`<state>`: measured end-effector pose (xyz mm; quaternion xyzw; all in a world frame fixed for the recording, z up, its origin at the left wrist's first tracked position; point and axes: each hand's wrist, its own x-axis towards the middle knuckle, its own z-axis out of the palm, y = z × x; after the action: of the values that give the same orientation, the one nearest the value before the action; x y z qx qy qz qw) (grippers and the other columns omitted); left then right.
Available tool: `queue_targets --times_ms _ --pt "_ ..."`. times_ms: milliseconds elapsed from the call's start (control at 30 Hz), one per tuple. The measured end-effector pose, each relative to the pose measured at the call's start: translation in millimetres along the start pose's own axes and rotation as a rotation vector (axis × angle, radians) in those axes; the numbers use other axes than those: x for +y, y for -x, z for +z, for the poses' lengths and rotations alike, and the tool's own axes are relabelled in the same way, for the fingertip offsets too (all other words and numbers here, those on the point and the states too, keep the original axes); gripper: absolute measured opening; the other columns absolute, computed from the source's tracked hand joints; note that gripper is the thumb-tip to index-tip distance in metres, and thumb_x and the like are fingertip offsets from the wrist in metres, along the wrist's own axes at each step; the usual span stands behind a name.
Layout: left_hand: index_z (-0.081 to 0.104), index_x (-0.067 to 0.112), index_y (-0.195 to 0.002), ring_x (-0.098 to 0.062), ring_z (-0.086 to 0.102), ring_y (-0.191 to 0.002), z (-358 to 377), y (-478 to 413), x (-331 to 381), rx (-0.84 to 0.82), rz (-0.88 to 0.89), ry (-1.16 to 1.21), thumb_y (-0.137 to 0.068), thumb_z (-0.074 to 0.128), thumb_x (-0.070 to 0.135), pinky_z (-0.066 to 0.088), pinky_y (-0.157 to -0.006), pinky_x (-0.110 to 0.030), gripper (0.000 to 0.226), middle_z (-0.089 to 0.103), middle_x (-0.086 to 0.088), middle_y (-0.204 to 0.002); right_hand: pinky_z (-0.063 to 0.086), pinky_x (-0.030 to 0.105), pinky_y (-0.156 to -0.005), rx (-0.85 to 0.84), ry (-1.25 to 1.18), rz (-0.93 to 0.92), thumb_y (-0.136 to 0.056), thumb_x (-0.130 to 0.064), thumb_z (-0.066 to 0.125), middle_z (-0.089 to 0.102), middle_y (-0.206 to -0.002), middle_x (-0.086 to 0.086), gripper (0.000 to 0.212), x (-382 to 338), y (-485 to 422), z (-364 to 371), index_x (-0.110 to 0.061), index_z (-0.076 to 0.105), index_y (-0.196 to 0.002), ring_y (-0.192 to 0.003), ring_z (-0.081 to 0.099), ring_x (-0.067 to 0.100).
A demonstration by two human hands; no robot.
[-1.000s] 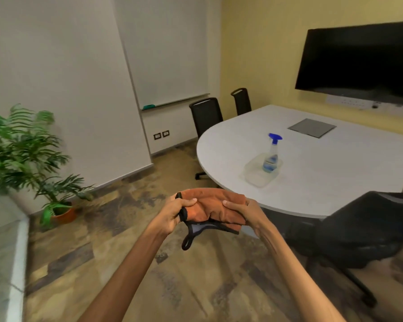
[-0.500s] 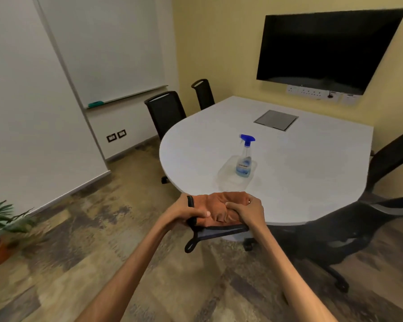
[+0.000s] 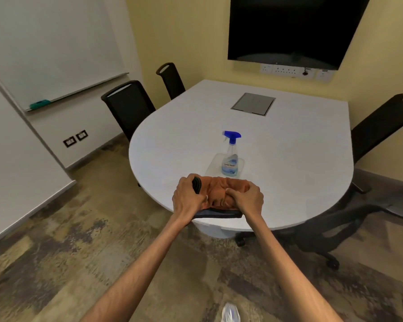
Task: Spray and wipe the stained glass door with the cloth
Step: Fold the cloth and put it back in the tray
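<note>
Standing upright on a clear tray (image 3: 215, 161) on the tabletop (image 3: 289, 163), the spray bottle (image 3: 230, 156) is the landmark that the coming move turns on. Both hands sit on the near side of the bottle, bunched together around the orange cloth (image 3: 221, 190), which has a dark edge along its underside and hovers over the tabletop's rim. The left hand (image 3: 188, 197) has its fingers closed on the cloth's left end, where a dark loop pokes up; the right hand (image 3: 248, 198) has its fingers curled shut into the cloth's right part. The bottle lies just beyond the cloth, above the gap between the two hands and slightly nearer the right one. Its long axis is vertical, with the blue trigger head (image 3: 232, 135) on top and the nozzle pointing away to the left of the bottle. Judging by this, the right hand is better placed to let go and reach forward for the bottle's neck. No glass door is in view.
</note>
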<state>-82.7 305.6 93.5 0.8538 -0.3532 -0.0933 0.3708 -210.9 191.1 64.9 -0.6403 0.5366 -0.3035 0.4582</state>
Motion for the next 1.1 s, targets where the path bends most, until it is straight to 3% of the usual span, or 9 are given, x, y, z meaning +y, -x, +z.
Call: queue_targets --times_ms 167,333,467,600,767,867,967,1100 --pt "0.055 0.02 -0.116 -0.03 0.061 -0.093 42 -66 7 -0.027 0.023 -0.036 -0.071 0.07 0.015 0.046 -0.073 -0.035 0.048 0.057 -0.007 -0.107 0.051 0.03 -0.081 0.025 0.03 0.032 -0.07 -0.037 0.083 0.073 -0.111 0.011 0.054 7 -72 20 -0.01 0.067 -0.113 -0.101 0.068 0.031" --pt "0.053 0.018 -0.117 -0.029 0.059 -0.089 86 -140 8 -0.063 0.006 -0.048 -0.074 0.07 0.018 0.043 -0.072 -0.032 0.046 0.054 -0.006 -0.106 0.053 0.036 -0.086 0.016 0.059 0.089 -0.071 -0.037 0.083 0.071 -0.114 0.013 0.058 9 -153 40 -0.008 0.064 -0.118 -0.104 0.067 0.033" --pt "0.054 0.018 -0.115 -0.023 0.054 -0.084 117 -189 6 -0.134 -0.019 -0.109 -0.072 0.074 0.02 0.04 -0.073 -0.03 0.047 0.054 -0.006 -0.103 0.049 0.033 -0.082 0.001 0.113 0.148 -0.073 -0.038 0.081 0.07 -0.116 0.013 0.057 22 -202 52 -0.008 0.063 -0.117 -0.106 0.066 0.034" --pt "0.054 0.017 -0.119 -0.029 0.058 -0.095 150 -217 -8 -0.218 -0.041 -0.167 -0.078 0.07 0.018 0.043 -0.078 -0.033 0.044 0.058 -0.009 -0.106 0.051 0.038 -0.087 -0.038 0.206 0.184 -0.075 -0.037 0.078 0.067 -0.117 0.014 0.055 37 -230 66 -0.009 0.056 -0.116 -0.107 0.064 0.035" --pt "0.054 0.017 -0.127 -0.032 0.057 -0.107 177 -240 -31 -0.253 -0.02 -0.23 -0.095 0.05 0.016 0.039 -0.096 -0.039 0.032 0.058 -0.012 -0.117 0.053 0.038 -0.08 -0.105 0.386 0.088 -0.08 -0.037 0.071 0.069 -0.111 0.012 0.047 54 -244 88 -0.012 0.05 -0.115 -0.098 0.066 0.033" --pt "0.054 0.016 -0.129 -0.03 0.053 -0.114 187 -250 -39 -0.267 0.03 -0.303 -0.097 0.049 0.017 0.037 -0.098 -0.039 0.032 0.058 -0.012 -0.122 0.052 0.035 -0.079 -0.112 0.562 -0.014 -0.085 -0.038 0.063 0.07 -0.108 0.009 0.041 62 -249 99 -0.013 0.053 -0.116 -0.094 0.068 0.029" --pt "0.055 0.017 -0.126 -0.027 0.047 -0.121 196 -258 -48 -0.325 0.078 -0.418 -0.097 0.053 0.023 0.035 -0.096 -0.038 0.029 0.058 -0.009 -0.124 0.044 0.038 -0.094 -0.129 0.761 -0.124 -0.091 -0.034 0.054 0.07 -0.11 0.008 0.033 72 -259 110 -0.014 0.055 -0.117 -0.103 0.061 0.027" --pt "0.061 0.017 -0.116 -0.022 0.042 -0.126 209 -262 -65 -0.412 0.173 -0.594 -0.098 0.054 0.024 0.032 -0.106 -0.04 0.021 0.059 -0.004 -0.125 0.035 0.041 -0.108 -0.166 0.881 -0.169 -0.096 -0.027 0.053 0.06 -0.128 0.011 0.033 86 -267 125 -0.014 0.055 -0.126 -0.121 0.048 0.028"
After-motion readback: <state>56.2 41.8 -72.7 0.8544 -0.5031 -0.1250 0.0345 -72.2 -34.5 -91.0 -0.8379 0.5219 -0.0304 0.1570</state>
